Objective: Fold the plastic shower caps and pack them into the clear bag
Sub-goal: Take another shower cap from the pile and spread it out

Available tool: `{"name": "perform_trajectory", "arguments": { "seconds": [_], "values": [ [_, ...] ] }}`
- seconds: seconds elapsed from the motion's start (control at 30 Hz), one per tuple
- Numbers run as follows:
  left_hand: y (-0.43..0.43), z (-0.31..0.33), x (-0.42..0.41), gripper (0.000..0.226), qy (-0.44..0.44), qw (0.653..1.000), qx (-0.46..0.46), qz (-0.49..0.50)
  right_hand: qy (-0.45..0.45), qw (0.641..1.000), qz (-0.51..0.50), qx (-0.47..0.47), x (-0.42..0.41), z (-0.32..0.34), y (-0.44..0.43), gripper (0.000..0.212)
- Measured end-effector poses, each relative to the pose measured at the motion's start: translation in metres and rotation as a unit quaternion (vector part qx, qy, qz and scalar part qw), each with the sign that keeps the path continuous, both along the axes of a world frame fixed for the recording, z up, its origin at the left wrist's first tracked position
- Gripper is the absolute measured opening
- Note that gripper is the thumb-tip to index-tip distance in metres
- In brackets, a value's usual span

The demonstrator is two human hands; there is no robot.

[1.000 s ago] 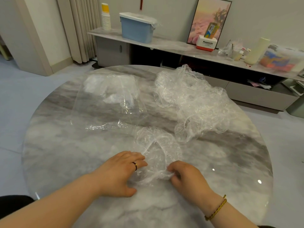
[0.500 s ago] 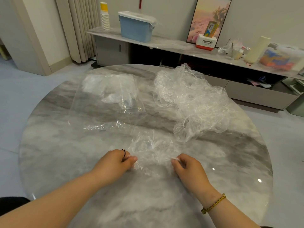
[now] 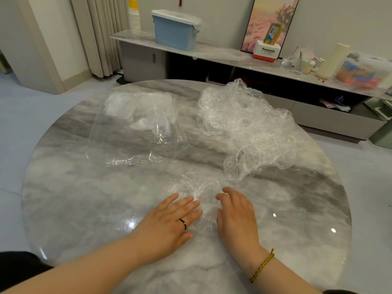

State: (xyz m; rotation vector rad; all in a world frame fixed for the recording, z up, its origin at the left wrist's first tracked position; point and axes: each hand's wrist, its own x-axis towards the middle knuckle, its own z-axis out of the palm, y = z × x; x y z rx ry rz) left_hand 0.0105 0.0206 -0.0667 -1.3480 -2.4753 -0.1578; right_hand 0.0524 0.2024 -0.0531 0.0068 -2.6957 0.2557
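Desk [image 3: 74, 198]: round, polished grey marble, glossy. Bag [image 3: 118, 132]: clear, lying flat toward the far left edge, its mouth toward the near side as far as can be told; some whitish folded film sits in its far end, probably caps already packed. Left hand [image 3: 169, 221]: near edge, centre, palm down, fingers straight, pressing on the left part of one cap, gripping nothing. Cap [image 3: 197, 187]: single, transparent, spread on the desk between and under both hands, its pleats gathered to a point just beyond the fingertips. Right hand [image 3: 235, 215]: just beside the left, palm down, fingers relaxed and extended, resting on the cap's right part, also gripping nothing. Pile [image 3: 248, 128]: loose crumpled caps, far right, apart from the bag, not yet folded. Handling, by judgement: film is very light, limp and slippery on the polished top, likely to trap air and spring open at the elastic rim; best pinched at the gathered rim on opposite sides, folded, then pressed flat.
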Motion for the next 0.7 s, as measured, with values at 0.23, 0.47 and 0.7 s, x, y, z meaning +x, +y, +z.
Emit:
{"name": "perform_trajectory", "arguments": {
  "seconds": [0.23, 0.47, 0.7],
  "values": [
    [-0.006, -0.004, -0.005, 0.075, -0.128, 0.983, -0.108, 0.081, -0.114, 0.983, 0.124, 0.071, 0.005, -0.013, -0.007, 0.052],
    [-0.006, 0.001, -0.01, 0.074, -0.143, 0.984, -0.084, 0.071, -0.147, 0.975, 0.16, 0.04, -0.003, -0.003, 0.002, 0.045],
    [-0.007, 0.014, -0.013, 0.06, -0.168, 0.984, -0.01, 0.052, -0.125, 0.982, 0.144, 0.016, -0.012, 0.003, 0.024, 0.046]
  ]
}}
